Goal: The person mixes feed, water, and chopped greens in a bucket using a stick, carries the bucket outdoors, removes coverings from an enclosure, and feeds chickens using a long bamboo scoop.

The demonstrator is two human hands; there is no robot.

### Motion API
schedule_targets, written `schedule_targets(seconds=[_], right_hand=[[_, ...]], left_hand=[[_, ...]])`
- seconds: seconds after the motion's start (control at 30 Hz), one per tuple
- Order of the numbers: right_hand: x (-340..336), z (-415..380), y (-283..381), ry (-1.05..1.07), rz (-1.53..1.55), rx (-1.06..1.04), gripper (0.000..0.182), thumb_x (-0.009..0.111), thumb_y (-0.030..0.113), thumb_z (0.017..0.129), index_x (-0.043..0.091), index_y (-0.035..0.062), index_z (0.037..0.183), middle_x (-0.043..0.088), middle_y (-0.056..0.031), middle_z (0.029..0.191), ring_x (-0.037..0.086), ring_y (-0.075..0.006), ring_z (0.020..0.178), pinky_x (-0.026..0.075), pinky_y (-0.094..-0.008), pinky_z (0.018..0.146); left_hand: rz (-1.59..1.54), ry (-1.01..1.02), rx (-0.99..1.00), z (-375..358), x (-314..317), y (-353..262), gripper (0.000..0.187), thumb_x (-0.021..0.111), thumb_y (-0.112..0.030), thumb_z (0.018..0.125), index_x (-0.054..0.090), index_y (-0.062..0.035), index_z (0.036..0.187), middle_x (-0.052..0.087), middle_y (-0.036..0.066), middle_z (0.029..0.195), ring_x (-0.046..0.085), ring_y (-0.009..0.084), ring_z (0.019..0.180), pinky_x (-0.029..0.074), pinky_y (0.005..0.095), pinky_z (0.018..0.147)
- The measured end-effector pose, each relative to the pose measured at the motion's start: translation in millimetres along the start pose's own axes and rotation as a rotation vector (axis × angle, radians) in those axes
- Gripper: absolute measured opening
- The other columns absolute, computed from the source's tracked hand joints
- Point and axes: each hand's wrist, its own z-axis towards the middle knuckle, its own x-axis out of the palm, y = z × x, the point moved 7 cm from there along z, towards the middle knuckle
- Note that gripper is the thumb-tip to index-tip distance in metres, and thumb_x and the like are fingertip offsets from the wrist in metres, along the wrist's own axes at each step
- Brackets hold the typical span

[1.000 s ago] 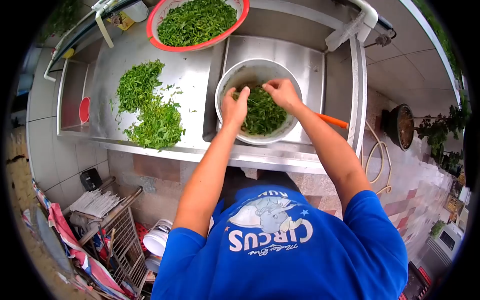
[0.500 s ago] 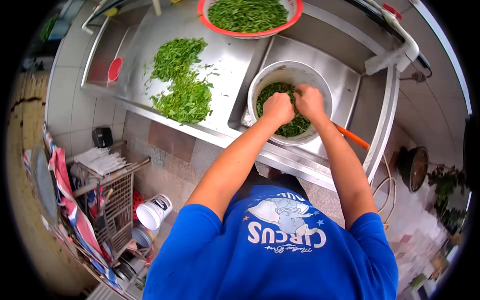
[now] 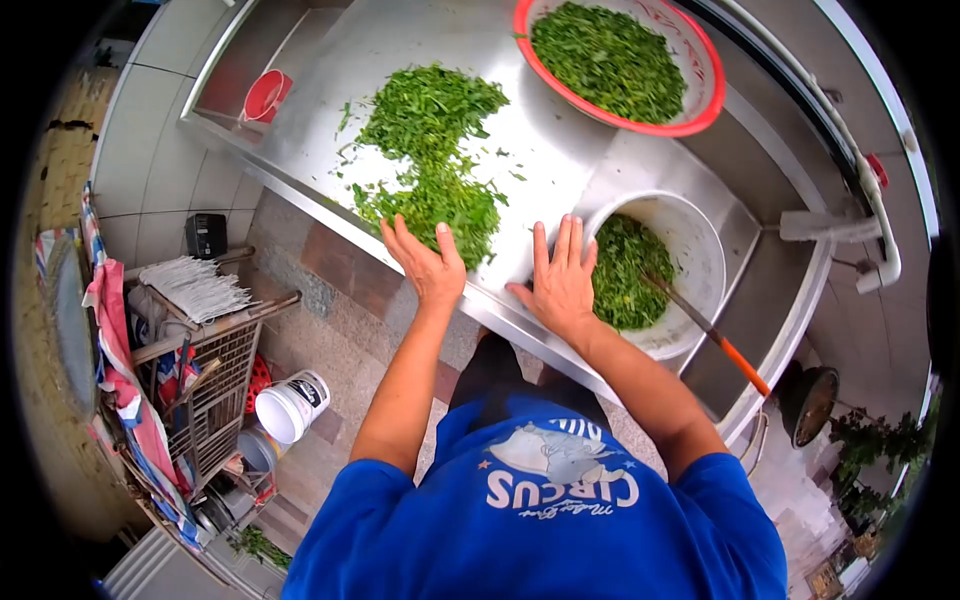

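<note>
The left hand (image 3: pixel 428 262) lies open, fingers spread, at the near edge of a loose, ragged pile of chopped greens (image 3: pixel 432 160) on the smooth stainless-steel counter (image 3: pixel 545 145). The right hand (image 3: pixel 560 280) rests flat and open on the counter's front rim, gripping nothing, just beside a round white bucket (image 3: pixel 700 255) sunk in the sink. That bucket holds more wet greens and one orange-handled tool (image 3: pixel 712 332) leaning on its rim. A round red plastic basin (image 3: pixel 700 100), heaped with leaves, sits behind. Three lots of greens in all.
</note>
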Motion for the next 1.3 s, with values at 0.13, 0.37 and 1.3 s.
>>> schedule_targets(seconds=[0.13, 0.37, 1.3], right_hand=[[8, 18, 8, 0.022, -0.101, 0.126, 0.106, 0.067, 0.066, 0.085, 0.028, -0.0005, 0.158, 0.017, -0.0396, 0.160, 0.012, -0.0556, 0.151, 0.012, -0.0769, 0.112], [47, 36, 44, 0.119, 0.046, -0.056, 0.108, 0.073, 0.061, 0.082, 0.028, -0.0050, 0.155, 0.013, -0.0428, 0.158, 0.010, -0.0584, 0.150, 0.011, -0.0661, 0.120], [38, 315, 21, -0.443, 0.947, -0.096, 0.059, 0.067, 0.045, 0.092, 0.062, 0.0092, 0.139, 0.058, -0.0313, 0.138, 0.051, -0.0397, 0.137, 0.036, -0.0454, 0.117]], left_hand=[[0.089, 0.056, -0.088, 27, 4, 39, 0.081, 0.051, -0.040, 0.103, 0.019, 0.0183, 0.149, 0.008, 0.048, 0.155, 0.010, 0.0597, 0.147, 0.011, 0.0645, 0.120], [0.325, 0.242, -0.138, 41, 29, 47, 0.091, 0.043, -0.048, 0.103, 0.009, 0.0209, 0.151, -0.001, 0.052, 0.154, -0.002, 0.0600, 0.149, -0.002, 0.0647, 0.121], [-0.477, 0.212, 0.256, 244, 84, 65, 0.059, 0.052, -0.043, 0.103, 0.053, -0.0006, 0.144, 0.045, 0.030, 0.152, 0.038, 0.0432, 0.144, 0.028, 0.0498, 0.120]])
